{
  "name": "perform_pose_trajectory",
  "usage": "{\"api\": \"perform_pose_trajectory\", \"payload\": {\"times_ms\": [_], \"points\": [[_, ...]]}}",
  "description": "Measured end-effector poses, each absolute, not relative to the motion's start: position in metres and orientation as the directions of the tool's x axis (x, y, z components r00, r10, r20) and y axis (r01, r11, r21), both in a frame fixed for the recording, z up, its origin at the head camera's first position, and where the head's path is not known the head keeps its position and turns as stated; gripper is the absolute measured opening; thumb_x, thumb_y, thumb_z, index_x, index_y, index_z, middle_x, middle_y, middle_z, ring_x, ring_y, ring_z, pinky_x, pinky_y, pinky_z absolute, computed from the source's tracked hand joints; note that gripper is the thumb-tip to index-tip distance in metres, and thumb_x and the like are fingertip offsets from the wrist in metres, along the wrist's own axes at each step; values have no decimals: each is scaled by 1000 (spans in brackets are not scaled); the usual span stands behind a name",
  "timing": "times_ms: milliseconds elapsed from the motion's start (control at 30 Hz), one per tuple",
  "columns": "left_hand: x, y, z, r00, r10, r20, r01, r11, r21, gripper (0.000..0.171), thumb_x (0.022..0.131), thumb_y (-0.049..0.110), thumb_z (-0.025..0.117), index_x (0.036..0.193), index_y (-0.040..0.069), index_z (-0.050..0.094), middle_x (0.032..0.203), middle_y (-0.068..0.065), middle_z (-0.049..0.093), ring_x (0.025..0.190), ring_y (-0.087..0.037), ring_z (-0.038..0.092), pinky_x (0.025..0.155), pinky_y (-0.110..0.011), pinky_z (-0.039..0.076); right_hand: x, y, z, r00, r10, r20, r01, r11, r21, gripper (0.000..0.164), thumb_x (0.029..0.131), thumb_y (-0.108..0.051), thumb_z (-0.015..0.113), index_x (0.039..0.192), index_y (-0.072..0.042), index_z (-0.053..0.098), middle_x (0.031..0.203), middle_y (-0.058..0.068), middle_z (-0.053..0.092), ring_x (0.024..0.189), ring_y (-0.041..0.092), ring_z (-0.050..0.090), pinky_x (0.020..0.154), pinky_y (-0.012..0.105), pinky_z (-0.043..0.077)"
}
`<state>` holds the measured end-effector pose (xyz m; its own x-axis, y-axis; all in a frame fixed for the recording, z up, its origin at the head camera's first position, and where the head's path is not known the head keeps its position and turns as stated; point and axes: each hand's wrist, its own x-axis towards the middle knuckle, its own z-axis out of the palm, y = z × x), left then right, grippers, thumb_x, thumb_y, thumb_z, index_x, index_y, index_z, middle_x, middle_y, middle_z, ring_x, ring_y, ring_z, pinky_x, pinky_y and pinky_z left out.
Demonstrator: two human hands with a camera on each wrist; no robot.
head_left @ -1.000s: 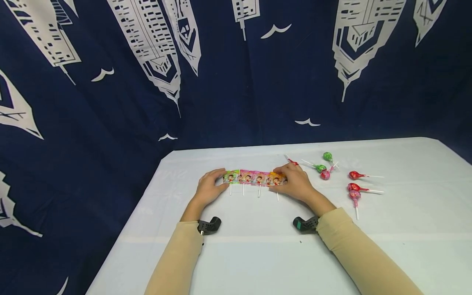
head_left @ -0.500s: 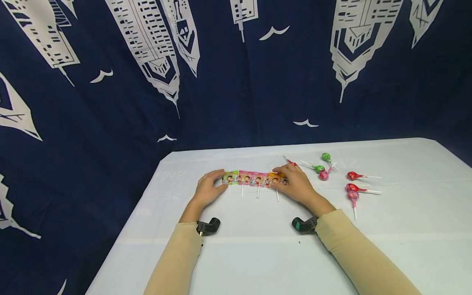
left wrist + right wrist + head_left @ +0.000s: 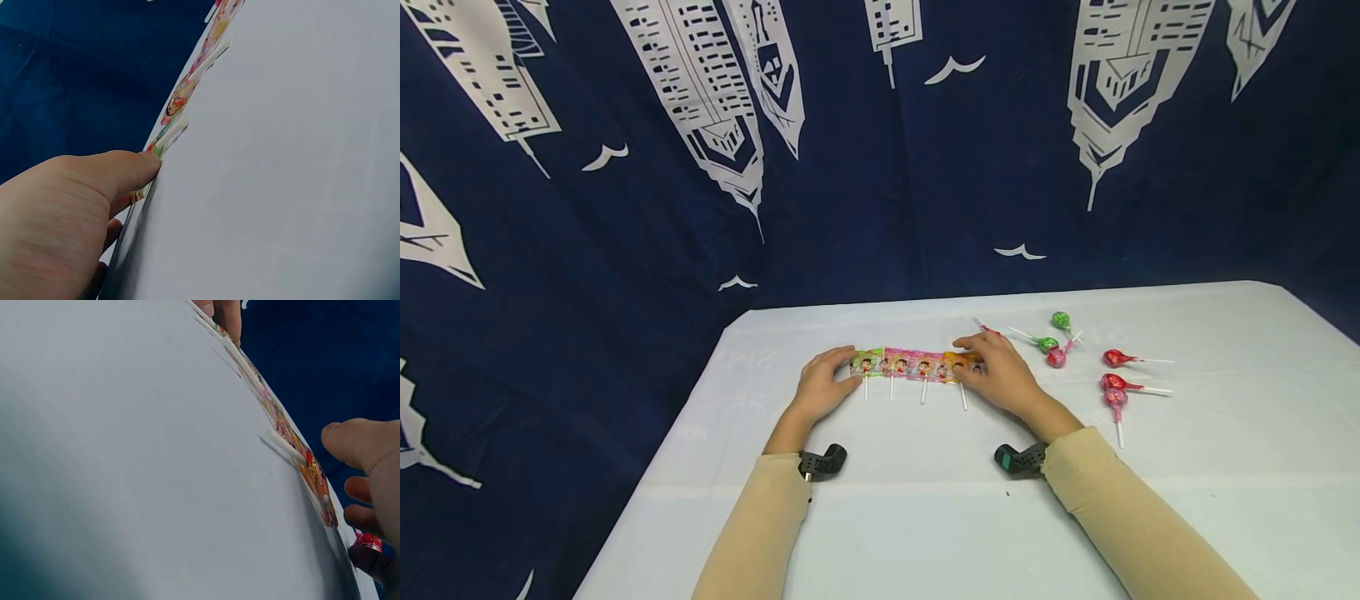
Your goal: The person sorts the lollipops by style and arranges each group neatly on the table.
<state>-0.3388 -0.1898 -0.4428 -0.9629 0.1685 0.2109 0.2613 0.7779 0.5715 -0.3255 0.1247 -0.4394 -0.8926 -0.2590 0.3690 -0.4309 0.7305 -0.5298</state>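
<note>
A row of flat-wrapped lollipops with cartoon figures lies on the table, sticks toward the person: a green lollipop [image 3: 868,363], two pink lollipops [image 3: 912,365] and an orange lollipop [image 3: 955,360]. At the left end, the left hand [image 3: 822,385] pinches the green lollipop's wrapper between thumb and fingers; in the left wrist view the thumb [image 3: 134,170] overlaps that wrapper. The right hand [image 3: 1006,377] is spread over the orange end and partly hides it. In the right wrist view its thumb [image 3: 344,439] appears apart from the orange wrapper [image 3: 319,487].
Round lollipops lie to the right on the white table [image 3: 925,517]: green ones [image 3: 1061,320], a pink one [image 3: 1056,357], red ones [image 3: 1115,358] and another pink one [image 3: 1116,398]. One red lollipop [image 3: 990,330] lies just behind the right hand. A dark blue printed curtain [image 3: 865,208] hangs behind.
The right thumb has shifted slightly up and right along the orange lollipop's lower edge. The left hand and the row keep their places; the whole head view drifts slightly.
</note>
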Motion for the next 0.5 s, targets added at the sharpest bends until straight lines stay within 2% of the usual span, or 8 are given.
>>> {"api": "perform_pose_trajectory", "payload": {"times_ms": [167,500], "points": [[-338,-189,-442,-963,166,212,261,773,578,47,91,23,70,136,12,61,150,-5,53,146,-30,39,122,-53,18,-321,125,-430,-894,-249,372,-427,725,-540,41,89,-23,72,128,-11,64,120,14,61,102,30,55,86,48,45],[-340,-189,-445,-965,163,203,253,773,582,50,90,23,71,138,15,60,151,-4,51,146,-28,39,124,-51,16,-312,135,-394,-885,-214,413,-448,633,-631,37,92,-16,68,129,-9,64,124,15,61,103,31,60,85,44,47]]}}
